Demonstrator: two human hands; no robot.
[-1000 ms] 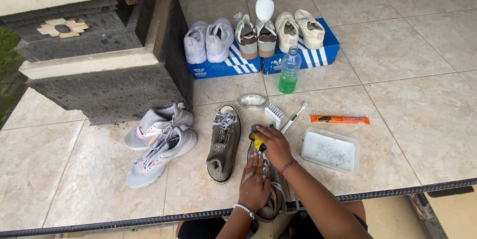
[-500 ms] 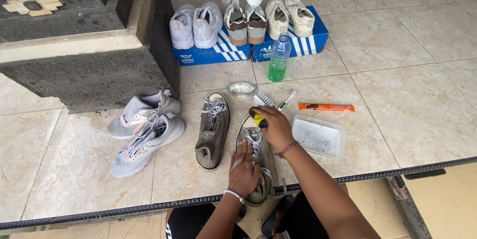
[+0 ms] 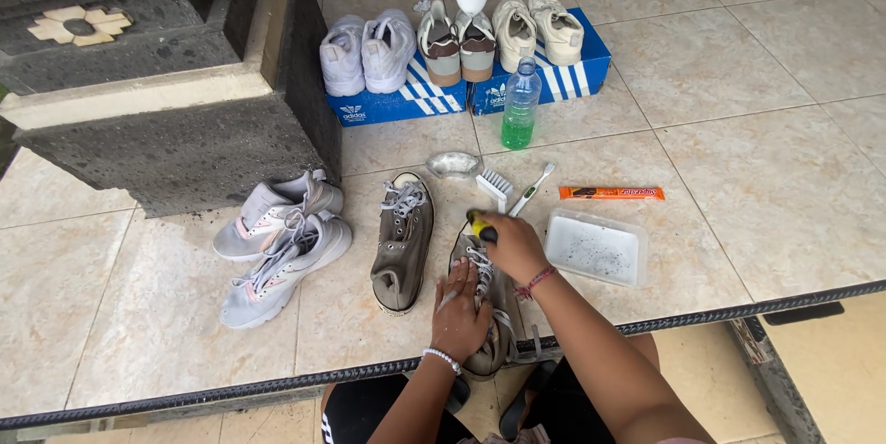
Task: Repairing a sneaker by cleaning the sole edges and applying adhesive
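Grey-brown canvas shoe [image 3: 486, 292], laces white and loose, lying toe-away at lower centre of frame, near tile edge; yellow-and-black brush [image 3: 480, 225] at its toe, mostly hidden.

Left hand [image 3: 461, 313] steadies a grey sneaker [image 3: 487, 292] (laces up); right hand [image 3: 513, 245] grips a brush [image 3: 480, 225].

I see a floor [image 3: 738, 158] of large beige glossy tiles in soft daylight, edged along the near side by a dark ribbed strip [image 3: 701, 313]. At the far left corner stands a dark rough stone plinth [image 3: 175, 144] with a pale cream ledge.
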